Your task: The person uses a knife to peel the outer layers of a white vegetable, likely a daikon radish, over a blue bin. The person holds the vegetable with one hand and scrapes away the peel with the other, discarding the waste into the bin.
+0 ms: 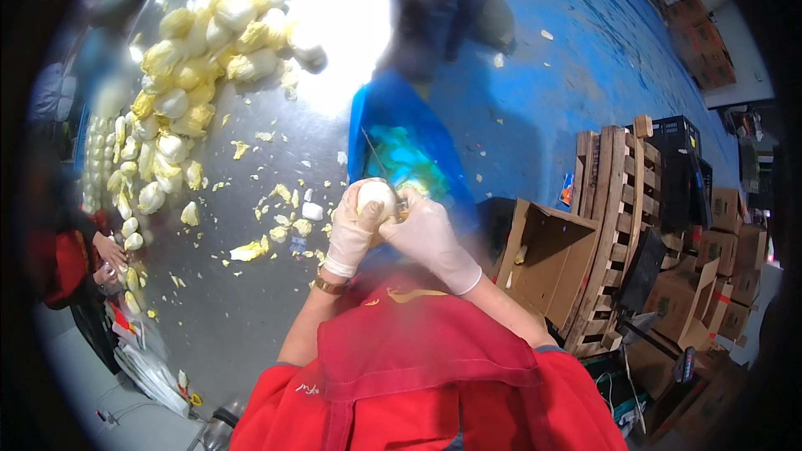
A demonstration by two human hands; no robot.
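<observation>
My left hand (348, 235), in a pale glove, grips a trimmed head of napa cabbage (376, 193) in front of my apron. A knife (374, 151) is in my gloved right hand (434, 237), its thin blade pointing away from me beside the cabbage. Most of its handle is hidden by my fingers. Just beyond both hands, a blue plastic bag (358, 131) stands open against the table side, with cabbage leaves (407, 160) inside it.
Heaped cabbages (188, 75) cover the far left of the metal table (207, 300); leaf scraps (249, 252) lie nearer. Another person's hand (110, 250) is at the left edge. To my right stand an open cardboard box (554, 263) and wooden pallets (604, 200).
</observation>
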